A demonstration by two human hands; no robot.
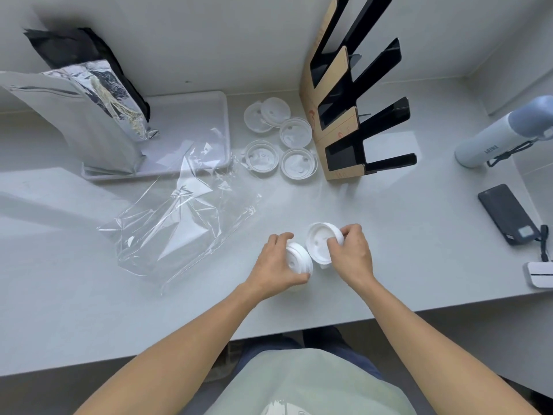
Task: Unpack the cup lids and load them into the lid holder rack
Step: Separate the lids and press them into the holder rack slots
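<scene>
My left hand (275, 265) grips a short stack of white cup lids (297, 260) near the table's front edge. Just to its right, my right hand (351, 251) holds a single white lid (318, 242) tilted on edge, its inside facing me, a small gap away from the stack. Several loose clear-white lids (294, 131) lie flat on the table beside the lid holder rack (338, 115), a brown and black stand with slanted slots that look empty. An empty clear plastic bag (179, 223) lies crumpled to the left of my hands.
A white tray (191, 115) at the back left carries a silver foil pouch (89, 115) and a black bag (74, 46). On the right are a pale bottle (490, 136), a dark phone (508, 217) and a small white device (540, 274).
</scene>
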